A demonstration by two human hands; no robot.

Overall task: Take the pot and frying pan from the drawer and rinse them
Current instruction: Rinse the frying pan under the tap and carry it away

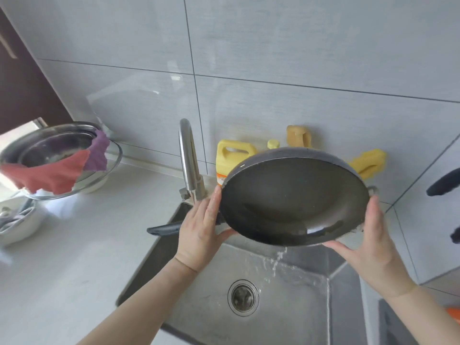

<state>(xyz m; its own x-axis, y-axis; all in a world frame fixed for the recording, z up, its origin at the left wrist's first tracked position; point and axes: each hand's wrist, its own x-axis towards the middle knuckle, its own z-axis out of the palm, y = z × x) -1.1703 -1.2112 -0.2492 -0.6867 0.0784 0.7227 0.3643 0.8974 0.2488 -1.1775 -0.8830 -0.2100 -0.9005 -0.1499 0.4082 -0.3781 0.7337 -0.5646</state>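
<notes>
Round dark non-stick frying pan [293, 200], tilted over the steel sink [199, 307], draining; left hand [201, 227] and right hand [368, 247] grasp opposite rims—hold tilt steady until dripping stops.

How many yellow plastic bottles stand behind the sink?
2: one jug beside the tap, partly behind the tilted pan; another at the pan's right. The pan may hide more.
</notes>
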